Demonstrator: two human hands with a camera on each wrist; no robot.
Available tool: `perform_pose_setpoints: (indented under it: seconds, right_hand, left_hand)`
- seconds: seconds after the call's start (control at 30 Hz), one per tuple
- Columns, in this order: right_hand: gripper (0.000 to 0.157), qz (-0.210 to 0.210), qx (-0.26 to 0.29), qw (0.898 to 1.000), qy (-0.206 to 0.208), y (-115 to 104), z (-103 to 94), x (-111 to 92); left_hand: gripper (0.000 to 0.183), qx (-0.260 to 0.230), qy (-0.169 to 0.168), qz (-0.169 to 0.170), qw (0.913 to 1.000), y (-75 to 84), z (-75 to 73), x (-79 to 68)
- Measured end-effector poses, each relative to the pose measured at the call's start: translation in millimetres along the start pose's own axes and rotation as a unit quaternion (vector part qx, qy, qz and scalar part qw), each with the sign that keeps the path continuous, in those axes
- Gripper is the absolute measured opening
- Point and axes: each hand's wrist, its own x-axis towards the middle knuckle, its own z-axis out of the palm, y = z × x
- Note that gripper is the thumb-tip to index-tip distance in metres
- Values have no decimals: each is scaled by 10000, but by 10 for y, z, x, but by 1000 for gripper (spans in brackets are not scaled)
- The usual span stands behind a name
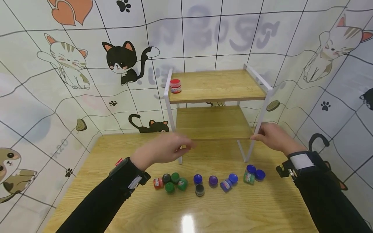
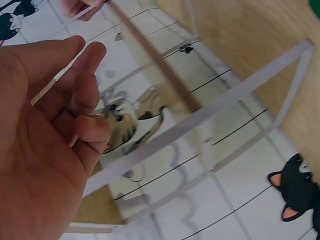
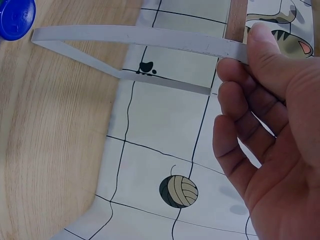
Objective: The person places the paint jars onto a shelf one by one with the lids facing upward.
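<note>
A two-tier shelf rack with wooden boards (image 1: 218, 85) and a white metal frame (image 3: 140, 35) stands at the back of the table. My right hand (image 1: 274, 137) pinches the rack's right front upright beside the lower board (image 1: 214, 121); in the right wrist view thumb and index finger meet on the white bar. In front of the rack's left side hangs my left hand (image 1: 163, 149), fingers loosely bent and holding nothing. Its palm faces the left wrist camera, near the frame bar (image 2: 165, 135). One red-lidded jar (image 1: 175, 86) sits on the upper board's left end.
Several small paint jars lie along the wooden table (image 1: 227, 213) in front of the rack: a red one (image 1: 158, 183), green ones (image 1: 182, 183), a dark grey one (image 1: 199, 190) and blue ones (image 1: 226, 185). Behind rises a wall covering (image 1: 198, 38) with cat drawings.
</note>
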Motion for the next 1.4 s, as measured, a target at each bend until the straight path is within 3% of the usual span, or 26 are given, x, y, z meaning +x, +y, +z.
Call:
perform_pose_setpoints:
  seconds: [0.2, 0.43, 0.6, 0.77, 1.17, 1.4]
  right_hand:
    - [15, 0, 11, 10000, -4, 9, -2, 11]
    - [16, 40, 25, 10000, 3, 8, -14, 20]
    - [16, -5, -1, 10000, 80, 7, -22, 18]
    - [16, 1, 3, 10000, 63, 8, -19, 16]
    - [16, 20, 39, 10000, 26, 13, 18, 22]
    - [15, 63, 26, 10000, 25, 2, 15, 10]
  left_hand:
    - [20, -228, -309, -212, 9990, -125, 223, -138]
    - [21, -291, -1020, -1063, 9887, -296, 403, -317]
    - [28, -356, -1515, -1738, 9724, -414, 485, -424]
    - [36, -640, -2013, -2490, 9452, -501, 593, -500]
    - [40, -1026, -2193, -3344, 9108, -607, 882, -630]
    - [37, -1094, -2223, -3486, 9039, -589, 1005, -632]
